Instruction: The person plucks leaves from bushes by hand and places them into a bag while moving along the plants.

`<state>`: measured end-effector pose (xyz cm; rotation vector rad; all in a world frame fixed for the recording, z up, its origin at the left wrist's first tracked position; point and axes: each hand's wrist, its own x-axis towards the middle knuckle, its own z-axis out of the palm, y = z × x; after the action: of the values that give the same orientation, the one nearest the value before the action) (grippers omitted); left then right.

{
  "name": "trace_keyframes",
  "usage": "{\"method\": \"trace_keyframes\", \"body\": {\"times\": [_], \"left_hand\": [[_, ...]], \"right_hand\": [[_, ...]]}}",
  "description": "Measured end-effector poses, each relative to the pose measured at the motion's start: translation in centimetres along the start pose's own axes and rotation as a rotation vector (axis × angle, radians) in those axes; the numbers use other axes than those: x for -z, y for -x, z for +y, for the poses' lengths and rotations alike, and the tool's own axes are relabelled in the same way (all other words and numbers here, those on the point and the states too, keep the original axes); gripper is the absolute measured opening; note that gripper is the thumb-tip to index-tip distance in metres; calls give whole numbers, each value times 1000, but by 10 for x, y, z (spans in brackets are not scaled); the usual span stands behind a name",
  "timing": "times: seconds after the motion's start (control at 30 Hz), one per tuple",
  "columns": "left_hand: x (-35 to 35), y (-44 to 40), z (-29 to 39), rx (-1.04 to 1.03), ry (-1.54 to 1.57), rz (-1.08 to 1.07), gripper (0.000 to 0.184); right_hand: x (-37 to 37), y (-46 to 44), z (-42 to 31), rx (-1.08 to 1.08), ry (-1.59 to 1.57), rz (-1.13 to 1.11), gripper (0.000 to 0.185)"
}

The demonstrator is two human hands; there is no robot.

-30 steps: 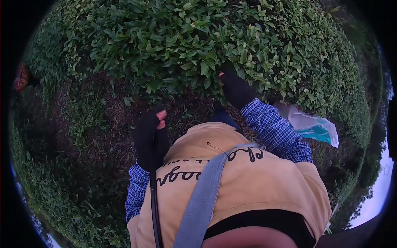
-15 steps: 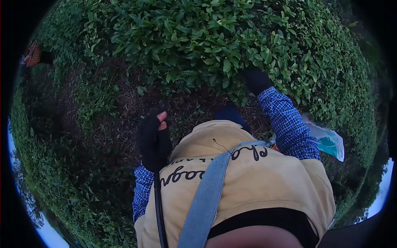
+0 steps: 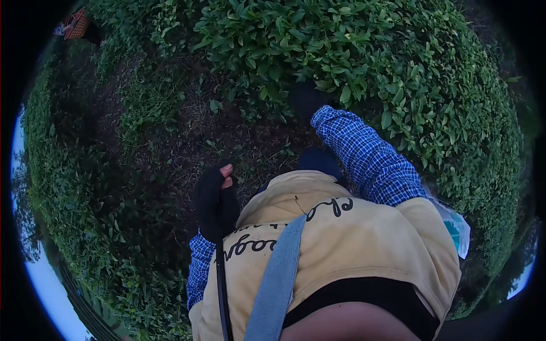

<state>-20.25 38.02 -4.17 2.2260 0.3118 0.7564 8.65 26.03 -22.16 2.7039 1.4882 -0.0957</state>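
My left hand [image 3: 216,202], in a dark fingerless glove, is closed at the left side of my yellow shirt [image 3: 341,244]. A thin black strap or rod [image 3: 222,284] runs down from it; whether the fingers grip it is hard to make out. My right hand [image 3: 307,100], also dark-gloved, reaches into the lower edge of the leafy green bush [image 3: 341,51]. Leaves and shadow hide its fingers. The blue checked sleeve [image 3: 367,153] covers my right forearm.
A white and teal bag [image 3: 456,230] lies right of my body. An orange basket [image 3: 77,24] stands at the far upper left, beside part of a person. Soil with weeds [image 3: 165,125] lies left of centre, and more bushes [image 3: 114,256] grow at lower left.
My right hand has shifted left along the bush's lower edge, and its fingertip has gone out of sight. The view has turned, bringing more of the orange basket in. My left hand keeps its pose.
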Motion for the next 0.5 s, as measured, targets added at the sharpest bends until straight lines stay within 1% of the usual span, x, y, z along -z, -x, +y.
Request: {"method": "trace_keyframes", "body": {"times": [0.03,0.07,0.13,0.17,0.23,0.27,0.33,0.37,0.43,0.5], "left_hand": [[3,7,-2,33,-30,33,21],[6,13,-5,32,-31,33,21],[11,24,-10,131,-37,86,20],[13,27,-9,132,-71,101,19],[12,29,-6,137,-73,111,18],[11,29,-5,142,-77,122,18],[11,31,-6,142,-83,117,18],[11,32,-7,141,-94,107,18],[10,30,-4,146,-105,99,18],[7,28,-5,150,-113,97,19]], "right_hand": [[20,0,-5,-81,-3,-138,27],[14,1,-5,-82,-4,-137,27],[3,5,-7,-9,125,-74,28],[-1,10,-5,-11,126,-76,28],[6,29,-7,-233,-327,-120,31],[6,39,-7,-234,-324,-119,31],[18,63,-14,-337,-832,-54,43],[35,77,-10,-322,-1003,-113,41],[69,110,-13,-499,-1154,112,31],[60,130,12,-556,-1124,487,28]]}}
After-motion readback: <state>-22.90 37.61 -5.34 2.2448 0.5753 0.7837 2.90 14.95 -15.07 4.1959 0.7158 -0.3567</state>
